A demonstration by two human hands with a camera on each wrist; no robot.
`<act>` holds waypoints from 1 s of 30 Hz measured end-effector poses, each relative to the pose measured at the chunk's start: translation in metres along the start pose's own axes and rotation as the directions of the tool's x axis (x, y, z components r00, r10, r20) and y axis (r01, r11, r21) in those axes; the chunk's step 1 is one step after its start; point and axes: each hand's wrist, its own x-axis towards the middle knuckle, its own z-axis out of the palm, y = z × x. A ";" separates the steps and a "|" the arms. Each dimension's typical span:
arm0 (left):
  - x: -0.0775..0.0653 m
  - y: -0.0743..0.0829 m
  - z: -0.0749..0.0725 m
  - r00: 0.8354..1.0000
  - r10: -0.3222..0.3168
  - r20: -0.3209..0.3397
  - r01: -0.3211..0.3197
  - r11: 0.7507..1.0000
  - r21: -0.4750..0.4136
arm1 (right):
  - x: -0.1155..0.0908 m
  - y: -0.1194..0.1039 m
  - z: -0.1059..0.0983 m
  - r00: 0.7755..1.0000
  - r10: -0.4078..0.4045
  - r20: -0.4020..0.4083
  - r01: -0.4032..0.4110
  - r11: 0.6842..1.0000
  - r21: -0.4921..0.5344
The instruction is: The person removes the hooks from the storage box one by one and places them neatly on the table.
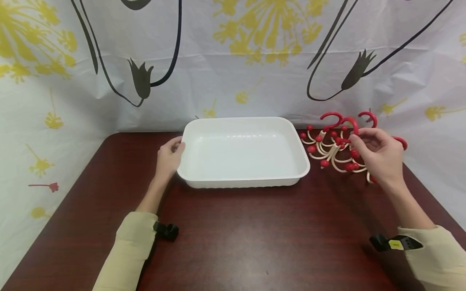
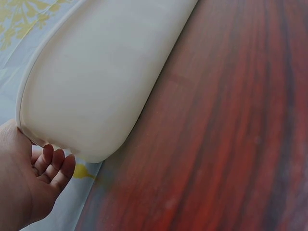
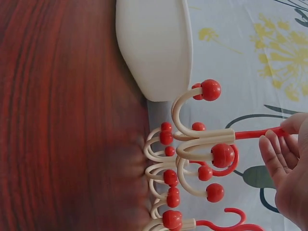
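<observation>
A white rectangular plastic tray stands upright at the back middle of the table. My left hand grips its left end; in the left wrist view the fingers of that hand curl at the tray's rim. On the right, my right hand pinches the red top hook of a multi-prong hook hanger, whose cream prongs end in red balls. Several similar hangers lie beneath and beside it, to the right of the tray. They overlap, so their exact outlines are partly hidden.
The dark reddish wood table extends in front of the tray. A white cloth printed with yellow and dark flowers hangs behind the table. The hangers are close to the table's back right edge. A black strap device sits at the left sleeve.
</observation>
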 end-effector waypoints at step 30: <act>0.000 0.000 -0.001 1.000 0.003 0.010 -0.002 1.000 -0.023 | -0.018 0.019 0.004 0.998 0.014 0.062 -0.014 1.000 0.001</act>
